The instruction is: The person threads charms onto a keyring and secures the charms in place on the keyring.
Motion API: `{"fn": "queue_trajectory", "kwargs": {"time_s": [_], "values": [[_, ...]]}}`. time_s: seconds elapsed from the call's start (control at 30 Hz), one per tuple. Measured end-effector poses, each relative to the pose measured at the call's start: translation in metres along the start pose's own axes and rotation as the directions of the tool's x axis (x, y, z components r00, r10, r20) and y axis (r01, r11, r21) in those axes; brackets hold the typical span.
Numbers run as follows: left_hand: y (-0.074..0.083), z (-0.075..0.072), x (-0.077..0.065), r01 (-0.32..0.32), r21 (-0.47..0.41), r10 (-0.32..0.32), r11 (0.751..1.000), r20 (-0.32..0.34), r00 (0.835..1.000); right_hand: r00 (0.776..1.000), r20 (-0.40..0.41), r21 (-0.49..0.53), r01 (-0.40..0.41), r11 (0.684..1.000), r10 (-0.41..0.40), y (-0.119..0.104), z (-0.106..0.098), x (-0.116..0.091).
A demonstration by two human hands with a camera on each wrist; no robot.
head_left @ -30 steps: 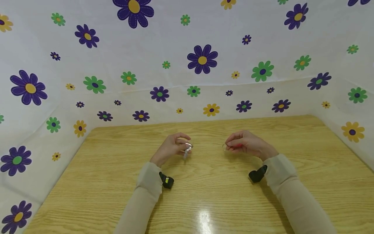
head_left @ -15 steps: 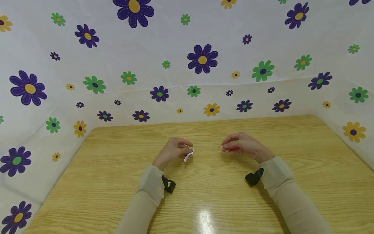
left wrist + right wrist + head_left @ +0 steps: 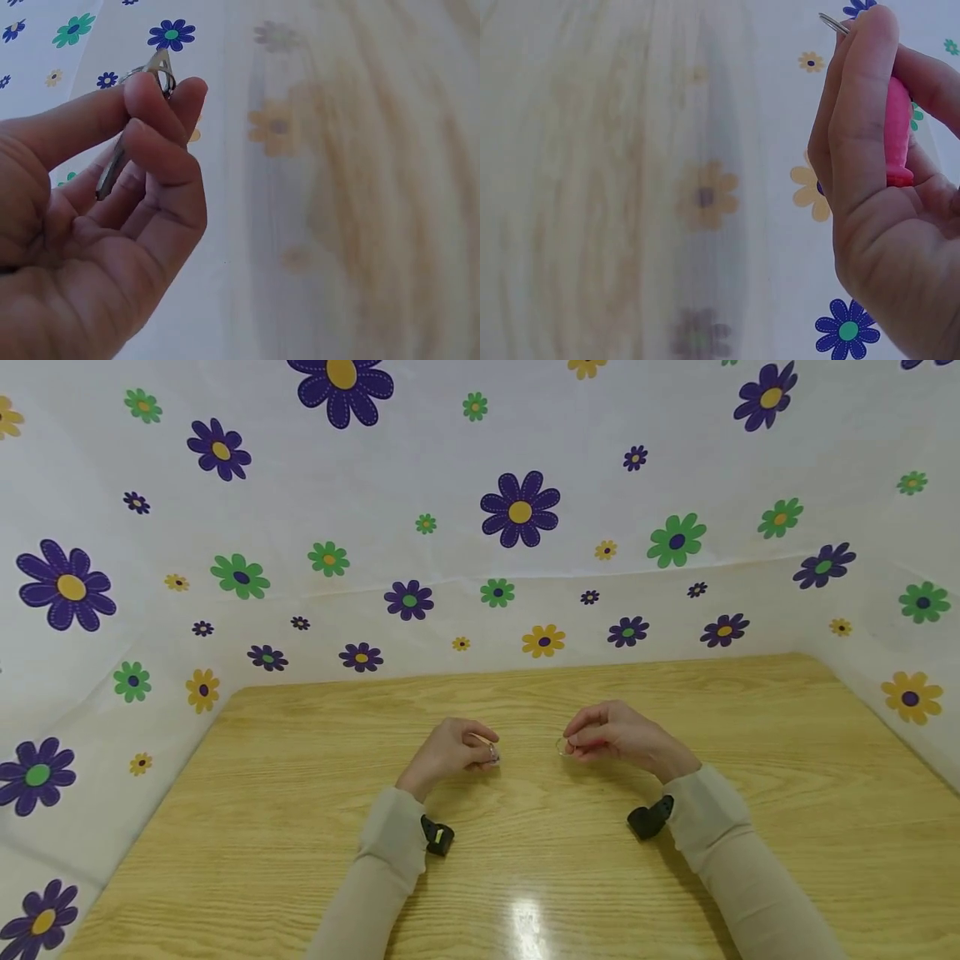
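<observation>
My left hand [image 3: 450, 748] pinches a silver key [image 3: 110, 174] between thumb and fingers. In the left wrist view its blade points down behind the fingers, and its head and a small metal loop [image 3: 168, 79] show above the fingertips. Across a gap to the right, my right hand [image 3: 624, 737] holds a thin metal key ring [image 3: 560, 746] out at its fingertips. A pink fob [image 3: 896, 127] with a red end lies inside that hand, partly hidden by the fingers. Both hands are just above the wooden table, and the ring and key are apart.
The wooden table [image 3: 525, 852] stretches under and around both hands. White flower-printed cloth [image 3: 450, 468] rises behind it and on both sides. A small black camera sits on each wrist, the left one [image 3: 438, 837] and the right one [image 3: 648, 820].
The hands have moved slightly closer together. In the left hand the key has turned, so its blade no longer shows hanging below the fingers in the head view. Both grips continue.
</observation>
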State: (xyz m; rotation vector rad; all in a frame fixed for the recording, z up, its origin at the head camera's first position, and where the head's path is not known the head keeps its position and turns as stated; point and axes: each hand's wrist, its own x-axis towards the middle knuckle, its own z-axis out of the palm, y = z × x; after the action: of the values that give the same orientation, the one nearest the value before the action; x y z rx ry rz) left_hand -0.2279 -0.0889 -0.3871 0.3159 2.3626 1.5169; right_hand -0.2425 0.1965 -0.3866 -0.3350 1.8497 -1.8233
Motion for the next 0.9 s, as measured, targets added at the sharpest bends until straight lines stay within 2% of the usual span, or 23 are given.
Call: {"fn": "queue_trajectory", "kwargs": {"time_s": [0.2,0.4,0.63,0.9], "values": [[-0.001,-0.002,-0.002,-0.007,0.063,0.009,0.998,-0.02,1.0,1.0,0.012,-0.015,-0.009,1.0,0.009,-0.002,0.001,-0.001],[0.001,-0.001,-0.002,-0.056,0.007,0.057,0.998,-0.048,0.997,1.0,0.012,-0.054,-0.003,0.999,0.004,-0.004,0.003,-0.003],[0.005,0.004,-0.002,-0.052,-0.061,0.046,0.997,-0.106,0.993,1.0,0.007,-0.089,-0.003,0.996,0.003,-0.008,0.011,-0.005],[0.006,0.007,-0.001,-0.086,-0.091,0.078,0.992,-0.079,0.994,1.0,0.017,-0.087,0.023,0.996,-0.022,-0.009,0.02,-0.003]]}}
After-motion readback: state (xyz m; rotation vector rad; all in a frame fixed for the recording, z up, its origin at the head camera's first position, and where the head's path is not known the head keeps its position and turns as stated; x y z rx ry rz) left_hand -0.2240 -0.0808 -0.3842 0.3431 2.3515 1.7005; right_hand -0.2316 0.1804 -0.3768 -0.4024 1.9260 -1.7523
